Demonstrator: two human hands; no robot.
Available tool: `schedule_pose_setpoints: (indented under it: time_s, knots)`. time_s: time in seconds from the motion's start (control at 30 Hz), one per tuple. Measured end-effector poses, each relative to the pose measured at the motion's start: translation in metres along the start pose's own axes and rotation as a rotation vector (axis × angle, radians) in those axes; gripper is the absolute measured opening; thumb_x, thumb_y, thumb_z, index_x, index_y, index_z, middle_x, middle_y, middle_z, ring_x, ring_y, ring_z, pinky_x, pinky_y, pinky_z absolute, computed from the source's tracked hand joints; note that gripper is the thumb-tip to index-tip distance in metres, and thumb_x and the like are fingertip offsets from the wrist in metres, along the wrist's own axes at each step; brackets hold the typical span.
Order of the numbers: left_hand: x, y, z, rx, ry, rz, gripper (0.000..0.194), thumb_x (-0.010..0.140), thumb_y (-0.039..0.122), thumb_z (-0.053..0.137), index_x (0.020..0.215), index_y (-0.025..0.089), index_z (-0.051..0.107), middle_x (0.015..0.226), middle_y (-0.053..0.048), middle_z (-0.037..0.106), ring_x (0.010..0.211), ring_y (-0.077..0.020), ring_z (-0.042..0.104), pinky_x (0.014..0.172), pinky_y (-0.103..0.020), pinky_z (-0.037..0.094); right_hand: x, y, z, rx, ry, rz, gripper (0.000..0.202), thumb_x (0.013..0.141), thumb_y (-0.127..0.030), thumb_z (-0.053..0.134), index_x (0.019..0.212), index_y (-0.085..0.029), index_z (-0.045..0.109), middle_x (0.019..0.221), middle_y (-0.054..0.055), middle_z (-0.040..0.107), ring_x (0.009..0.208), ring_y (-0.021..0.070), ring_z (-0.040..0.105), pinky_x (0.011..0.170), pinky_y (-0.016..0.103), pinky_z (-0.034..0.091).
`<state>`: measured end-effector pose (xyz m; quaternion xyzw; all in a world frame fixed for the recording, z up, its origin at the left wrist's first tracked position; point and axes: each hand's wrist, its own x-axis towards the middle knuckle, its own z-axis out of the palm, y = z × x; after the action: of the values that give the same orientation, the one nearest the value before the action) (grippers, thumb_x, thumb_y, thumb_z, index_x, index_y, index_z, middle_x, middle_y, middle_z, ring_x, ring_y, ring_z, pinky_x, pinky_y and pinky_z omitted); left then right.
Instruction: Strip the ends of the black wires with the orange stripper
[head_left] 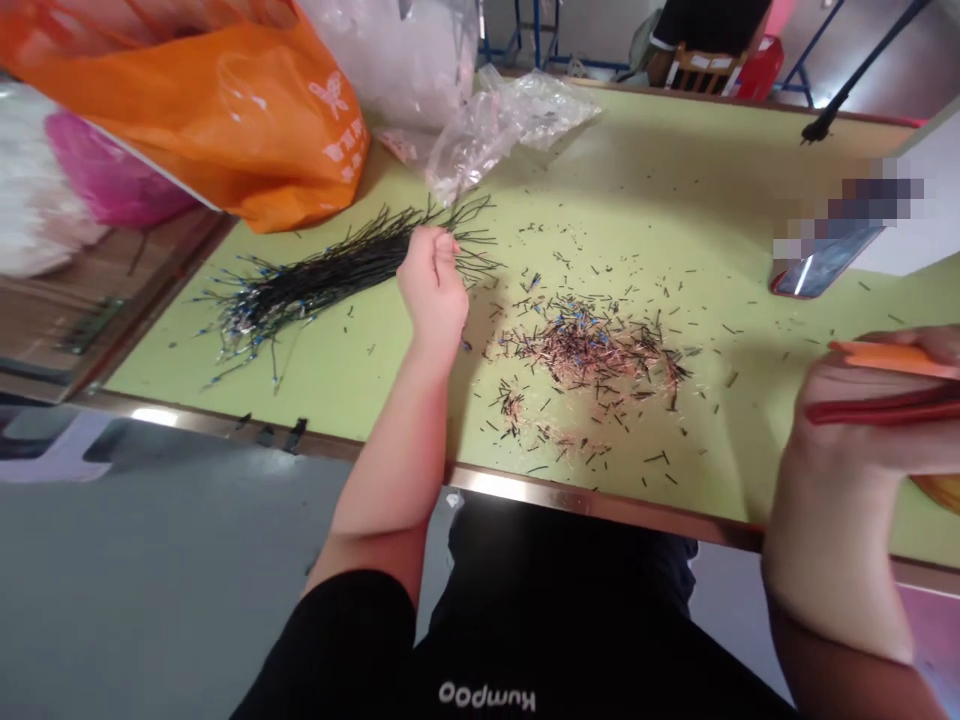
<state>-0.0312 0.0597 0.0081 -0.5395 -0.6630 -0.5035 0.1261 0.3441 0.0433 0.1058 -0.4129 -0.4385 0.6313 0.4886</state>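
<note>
My left hand [433, 275] is closed at the right-hand end of a long bundle of thin black wires [322, 275], with loose wire ends fanning out past the knuckles. Blue and silvery tips show at the bundle's far left end. How many wires are inside the fist is hidden. At the right edge, my right hand [847, 400] is wrapped around a hand tool [885, 405] with an orange and a dark red handle; its head lies outside the view. Between both hands a heap of short black, blue and copper-coloured wire scraps [581, 345] is spread on the table.
An orange plastic bag [247, 110] and clear plastic bags [510, 115] stand at the back left of the green table [675, 200]. A phone [832, 250], partly blurred out, leans against a white box [930, 200]. Behind the table sits a person [709, 25] on a wooden chair.
</note>
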Motion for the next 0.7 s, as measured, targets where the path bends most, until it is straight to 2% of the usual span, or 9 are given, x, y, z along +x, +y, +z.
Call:
schedule_pose_setpoints:
  time_s: [0.07,0.13,0.23,0.3,0.4,0.53,0.63,0.7]
  knots:
    - [0.0,-0.001,0.0,0.001,-0.007,0.009,0.062,0.114,0.066,0.015,0.091,0.024,0.055,0.078,0.002,0.062,0.07,-0.0133,0.056,0.07,-0.034,0.045,0.007,-0.002,0.001,0.112,0.067,-0.221,0.025,0.085,-0.06,0.073,0.069,-0.041,0.072,0.064,-0.003,0.066,0.066,0.021,0.071,0.063,0.039,0.054]
    - [-0.01,0.013,0.001,-0.022,-0.16,0.075,0.061,0.113,0.066,0.022,0.096,0.023,0.062,0.081,-0.001,0.068,0.072,-0.0164,0.061,0.07,-0.035,0.046,0.01,0.016,0.01,0.2,0.035,-0.291,0.02,0.085,-0.052,0.08,0.075,-0.035,0.075,0.067,-0.002,0.065,0.064,0.0176,0.067,0.07,0.037,0.058]
    - [-0.028,0.042,0.0,-0.03,-0.365,0.168,0.054,0.115,0.056,0.028,0.104,0.022,0.069,0.085,-0.004,0.075,0.074,-0.0193,0.067,0.071,-0.034,0.047,0.009,0.055,0.024,0.16,-0.165,-0.081,0.038,0.089,-0.066,0.074,0.081,-0.029,0.073,0.073,0.002,0.065,0.07,0.0215,0.067,0.074,0.042,0.062]
    - [-0.035,0.055,-0.002,-0.038,-0.42,0.224,0.049,0.115,0.05,0.033,0.109,0.022,0.072,0.091,-0.006,0.078,0.078,-0.0202,0.07,0.074,-0.033,0.048,0.009,0.074,0.028,0.103,-0.273,0.021,0.045,0.088,-0.071,0.073,0.084,-0.027,0.072,0.076,0.003,0.066,0.074,0.0238,0.069,0.076,0.043,0.063]
    - [-0.036,0.06,-0.003,-0.045,-0.45,0.289,0.045,0.114,0.044,0.035,0.113,0.022,0.074,0.098,-0.008,0.081,0.085,-0.0214,0.074,0.077,-0.033,0.051,0.008,0.084,0.026,0.088,-0.345,0.099,0.05,0.087,-0.074,0.071,0.087,-0.024,0.071,0.079,0.004,0.067,0.076,0.0235,0.07,0.076,0.041,0.063]
    - [-0.034,0.062,-0.004,0.002,-0.477,0.283,0.047,0.115,0.042,0.033,0.116,0.021,0.075,0.105,-0.009,0.083,0.092,-0.0222,0.077,0.081,-0.033,0.054,0.008,0.084,0.023,0.087,-0.372,0.091,0.056,0.086,-0.078,0.069,0.088,-0.022,0.069,0.079,0.004,0.066,0.077,0.0227,0.07,0.076,0.04,0.064]
    - [-0.036,0.07,-0.005,0.048,-0.488,0.286,0.044,0.114,0.038,0.037,0.116,0.02,0.077,0.106,-0.01,0.084,0.096,-0.022,0.078,0.084,-0.032,0.056,0.007,0.085,0.023,0.065,-0.328,-0.008,0.053,0.089,-0.075,0.07,0.095,-0.023,0.069,0.085,0.004,0.068,0.082,0.0239,0.072,0.076,0.041,0.065]
    - [-0.04,0.08,-0.008,0.076,-0.484,0.317,0.041,0.113,0.034,0.04,0.114,0.02,0.078,0.105,-0.009,0.084,0.093,-0.0221,0.079,0.081,-0.032,0.056,0.006,0.087,0.023,0.032,-0.287,-0.086,0.05,0.09,-0.073,0.07,0.099,-0.023,0.069,0.091,0.006,0.07,0.089,0.0252,0.073,0.079,0.043,0.066]
